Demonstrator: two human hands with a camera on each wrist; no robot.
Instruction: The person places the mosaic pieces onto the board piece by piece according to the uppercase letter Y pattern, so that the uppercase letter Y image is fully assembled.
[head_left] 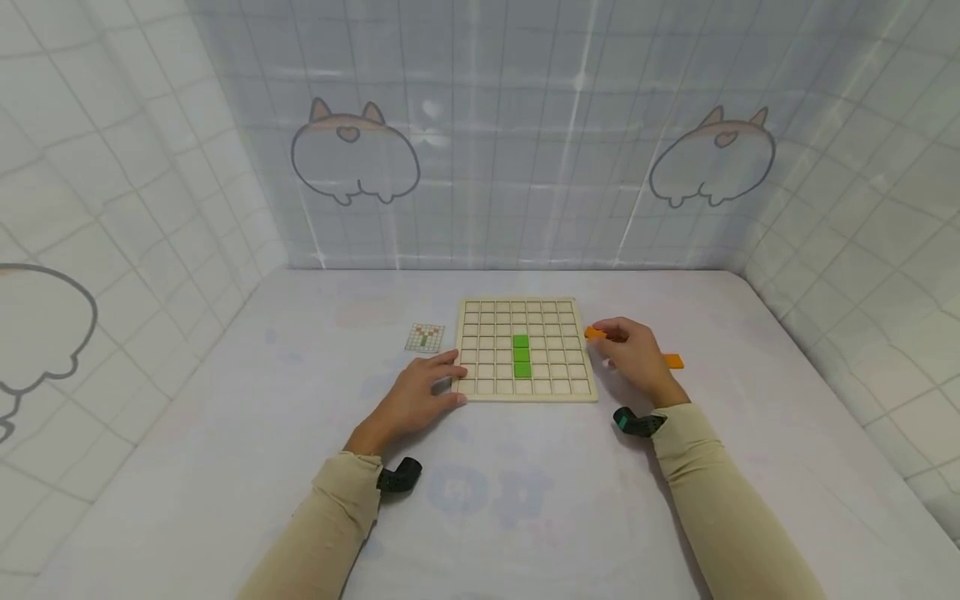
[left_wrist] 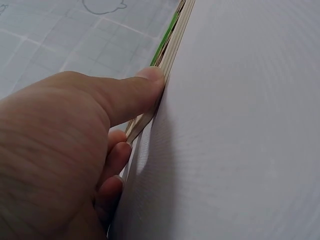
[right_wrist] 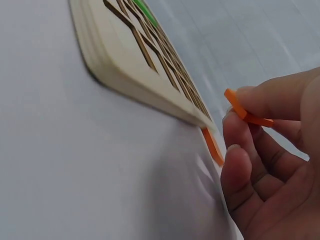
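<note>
Sleeves point(head_left: 337, 500) are reaching over the table point(head_left: 585, 517). Beyond them, the left hand point(head_left: 420, 393), fingers spread, is resting at the near-left corner of the gridded board point(head_left: 525, 398); the right hand point(head_left: 636, 354) is pinching an orange piece point(right_wrist: 233, 102), one tile or two I cannot tell, just beside the board's right edge. A loose orange tile point(head_left: 675, 361) is lying right of that hand. Three green tiles point(head_left: 521, 357) are already filling part of one column; the card's point(head_left: 425, 338) orange squares are still lacking counterparts. Open room is stretching from the board's far edge to the wall point(head_left: 480, 225).

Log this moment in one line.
left hand: touches grid board | right hand: pinches orange tile(s) | green tiles: column on board
</note>
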